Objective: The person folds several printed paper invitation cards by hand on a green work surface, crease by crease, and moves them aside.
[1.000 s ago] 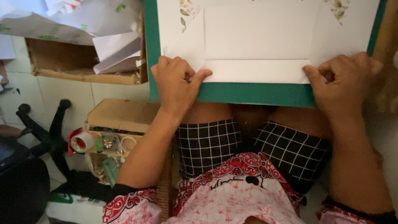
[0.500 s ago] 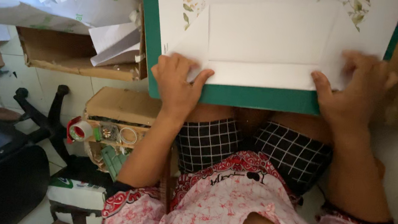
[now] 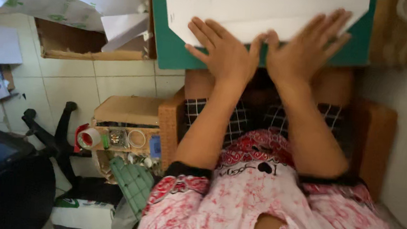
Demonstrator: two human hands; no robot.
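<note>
In the head view, both hands have moved since the earlier picture. Before, they were far apart, each pressing one near corner of the white paper. Now they lie side by side in the middle, almost touching at the thumbs. The camera has also tilted, so more of the floor on the left shows.

The left hand point(image 3: 224, 51) is flat and fully open, fingers spread, palm down on the near edge of the white paper sheet point(image 3: 266, 9). It grips nothing. The right hand point(image 3: 301, 49) is also open and flat, a little blurred, with its fingers reaching further over the same sheet. It only presses, it does not grasp.

The paper is smooth and folded, with a cut corner at its left. It lies on a green cutting mat point(image 3: 170, 43), which rests on the person's lap, at the far middle of the scene.

On the left, on the tiled floor, stands an open cardboard box point(image 3: 123, 132) holding rolls of tape and other small things.
</note>
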